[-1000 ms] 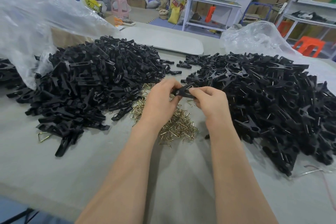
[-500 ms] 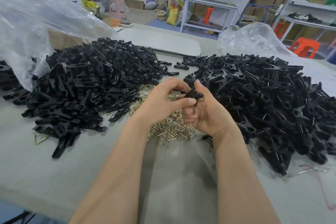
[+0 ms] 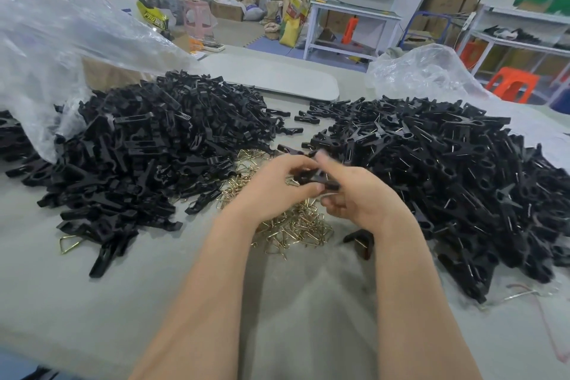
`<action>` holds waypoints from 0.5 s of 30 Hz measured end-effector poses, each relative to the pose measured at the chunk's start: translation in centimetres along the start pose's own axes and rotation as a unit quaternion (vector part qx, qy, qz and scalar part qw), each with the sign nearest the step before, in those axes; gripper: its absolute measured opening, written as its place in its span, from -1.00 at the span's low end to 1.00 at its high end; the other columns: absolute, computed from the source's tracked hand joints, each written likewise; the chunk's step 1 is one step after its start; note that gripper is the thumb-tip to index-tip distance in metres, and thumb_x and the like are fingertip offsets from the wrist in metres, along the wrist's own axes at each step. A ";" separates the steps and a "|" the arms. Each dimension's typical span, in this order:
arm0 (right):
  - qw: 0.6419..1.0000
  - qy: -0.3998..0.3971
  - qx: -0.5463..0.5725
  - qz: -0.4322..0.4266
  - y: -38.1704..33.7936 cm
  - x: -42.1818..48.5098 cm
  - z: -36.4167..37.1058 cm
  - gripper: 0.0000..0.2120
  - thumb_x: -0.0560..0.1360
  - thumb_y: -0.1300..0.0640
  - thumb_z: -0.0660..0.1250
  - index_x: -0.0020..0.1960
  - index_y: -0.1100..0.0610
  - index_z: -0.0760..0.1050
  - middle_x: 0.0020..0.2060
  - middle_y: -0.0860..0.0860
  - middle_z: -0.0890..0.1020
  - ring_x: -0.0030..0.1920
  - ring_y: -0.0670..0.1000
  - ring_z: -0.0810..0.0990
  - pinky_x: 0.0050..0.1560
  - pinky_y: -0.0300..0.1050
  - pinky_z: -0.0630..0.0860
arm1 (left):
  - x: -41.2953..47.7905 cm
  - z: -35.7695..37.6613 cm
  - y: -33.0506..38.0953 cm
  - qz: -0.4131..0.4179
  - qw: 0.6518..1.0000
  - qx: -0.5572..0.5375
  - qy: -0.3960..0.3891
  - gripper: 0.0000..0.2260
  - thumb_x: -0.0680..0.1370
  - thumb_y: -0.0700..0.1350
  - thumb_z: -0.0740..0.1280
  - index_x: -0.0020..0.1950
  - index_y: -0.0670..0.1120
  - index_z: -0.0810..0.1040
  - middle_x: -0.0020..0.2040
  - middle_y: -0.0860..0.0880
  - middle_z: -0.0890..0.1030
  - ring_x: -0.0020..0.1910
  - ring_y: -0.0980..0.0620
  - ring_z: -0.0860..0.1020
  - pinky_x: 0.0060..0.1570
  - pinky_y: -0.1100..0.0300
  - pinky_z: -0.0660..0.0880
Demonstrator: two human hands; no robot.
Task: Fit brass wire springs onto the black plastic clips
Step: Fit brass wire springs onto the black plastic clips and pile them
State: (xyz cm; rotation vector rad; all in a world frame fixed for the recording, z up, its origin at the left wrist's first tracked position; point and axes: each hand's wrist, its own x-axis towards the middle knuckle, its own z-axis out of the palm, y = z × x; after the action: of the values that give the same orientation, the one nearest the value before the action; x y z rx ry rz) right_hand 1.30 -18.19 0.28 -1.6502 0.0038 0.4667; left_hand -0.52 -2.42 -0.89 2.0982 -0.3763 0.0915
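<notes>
Both hands meet over the middle of the table and hold one black plastic clip (image 3: 317,180) between them. My left hand (image 3: 274,182) pinches its left end with thumb and fingers. My right hand (image 3: 357,194) grips its right end, fingers curled, slightly blurred. Under the hands lies a heap of brass wire springs (image 3: 296,225). A large pile of loose black clip halves (image 3: 148,151) lies to the left. A second large pile of black clips (image 3: 456,182), many showing wire, lies to the right.
A clear plastic bag (image 3: 61,49) slumps over the left pile and another plastic bag (image 3: 422,74) sits behind the right pile. One stray brass spring (image 3: 69,242) and one lone clip (image 3: 361,242) lie on the grey table (image 3: 92,302). Shelving, stools and cartons stand beyond.
The clip has turned in my hands and now lies more level. My right hand rolled from palm-up to gripping the clip's right end. Both hands stay over the springs.
</notes>
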 end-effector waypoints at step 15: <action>0.920 0.152 -0.305 -0.194 -1.4 5.5 8.7 -0.59 0.58 0.20 0.18 0.42 0.06 0.35 0.39 0.04 0.42 0.24 -0.02 0.44 0.38 0.05 0.34 | 0.5 -2.4 -1.2 -0.152 0.808 -0.202 0.532 -0.80 0.57 -0.26 0.16 0.11 -0.03 0.47 0.19 -0.06 0.51 0.11 0.10 0.48 0.09 0.33 0.38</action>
State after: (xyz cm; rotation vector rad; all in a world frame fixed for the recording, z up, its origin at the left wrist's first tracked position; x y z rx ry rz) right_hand 4.14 -8.27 -0.58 -2.2576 -0.2576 -0.1184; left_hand 0.49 0.11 -0.52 1.3654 0.5794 0.8724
